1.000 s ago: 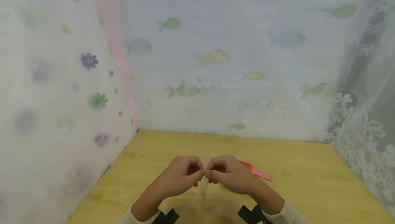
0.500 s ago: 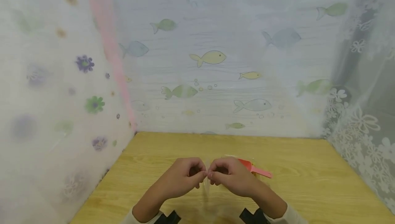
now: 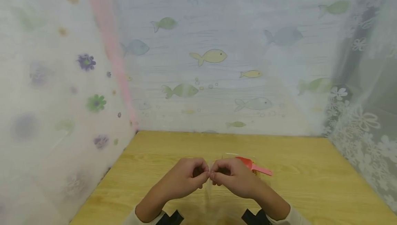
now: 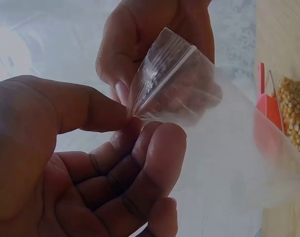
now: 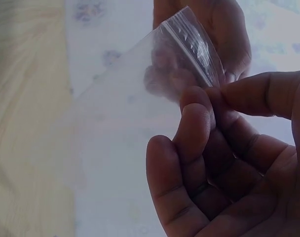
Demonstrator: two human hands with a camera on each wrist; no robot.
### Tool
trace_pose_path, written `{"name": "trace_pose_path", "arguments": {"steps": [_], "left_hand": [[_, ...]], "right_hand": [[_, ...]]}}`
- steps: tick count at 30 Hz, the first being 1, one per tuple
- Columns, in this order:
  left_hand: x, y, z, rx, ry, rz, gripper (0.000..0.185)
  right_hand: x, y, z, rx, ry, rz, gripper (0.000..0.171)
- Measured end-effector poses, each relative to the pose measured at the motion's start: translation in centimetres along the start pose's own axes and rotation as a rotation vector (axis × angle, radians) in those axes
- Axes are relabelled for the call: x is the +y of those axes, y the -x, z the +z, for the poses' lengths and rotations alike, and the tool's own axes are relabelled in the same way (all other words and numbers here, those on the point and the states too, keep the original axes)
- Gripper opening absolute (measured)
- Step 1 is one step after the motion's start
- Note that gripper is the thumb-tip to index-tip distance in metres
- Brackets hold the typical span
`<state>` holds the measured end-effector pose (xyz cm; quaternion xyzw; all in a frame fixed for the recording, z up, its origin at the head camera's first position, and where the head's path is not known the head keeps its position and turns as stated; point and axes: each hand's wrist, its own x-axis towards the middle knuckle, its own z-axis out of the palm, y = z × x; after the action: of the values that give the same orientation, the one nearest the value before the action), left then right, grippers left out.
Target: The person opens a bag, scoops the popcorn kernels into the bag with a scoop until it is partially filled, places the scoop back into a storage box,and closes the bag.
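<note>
**Two hands pinching the top edge of a clear zip bag above a wooden table**

The left hand [image 3: 183, 180] and the right hand [image 3: 233, 178] meet fingertip to fingertip over the near middle of the wooden table [image 3: 310, 183]. Between them hangs a small clear zip bag [image 4: 199, 113], its ribbed seal strip uppermost. Each hand pinches that strip between thumb and forefinger, the remaining fingers loosely curled beneath; the left wrist view shows the left thumb [image 4: 86, 108] pressed to one corner of the strip, and the right wrist view shows the right forefinger [image 5: 197, 121] at the opposite side. The bag is held clear of the table, its body hanging below the hands, and appears empty. Whether the seal is parted or closed cannot be told from these views.

Just beyond the right hand, on the table, lies a red scoop [image 3: 252, 165] with its handle pointing away from the hands. Beside the scoop in the left wrist view sits a heap of yellow corn kernels [image 4: 293, 113], apparently within a clear container whose outline is faint.

As judged from this arrangement, the work stands at an early stage: the bag is in hand at its mouth, yet no kernels are inside it, and the scoop lies untouched.
</note>
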<state>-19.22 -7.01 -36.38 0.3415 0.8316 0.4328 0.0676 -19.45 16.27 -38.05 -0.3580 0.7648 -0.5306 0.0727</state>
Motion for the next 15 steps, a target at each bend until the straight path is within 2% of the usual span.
{"name": "trace_pose_path", "arguments": {"steps": [9,15], "left_hand": [[-0.7,-0.4,-0.1,-0.016,0.057,-0.045,0.025],[-1.1,-1.0,0.1,-0.019,0.09,-0.058,0.027]], "right_hand": [[0.5,-0.2,-0.3,0.017,0.0,0.015,0.02],[1.0,-0.4,-0.7,0.045,-0.003,0.09,0.021]]}}
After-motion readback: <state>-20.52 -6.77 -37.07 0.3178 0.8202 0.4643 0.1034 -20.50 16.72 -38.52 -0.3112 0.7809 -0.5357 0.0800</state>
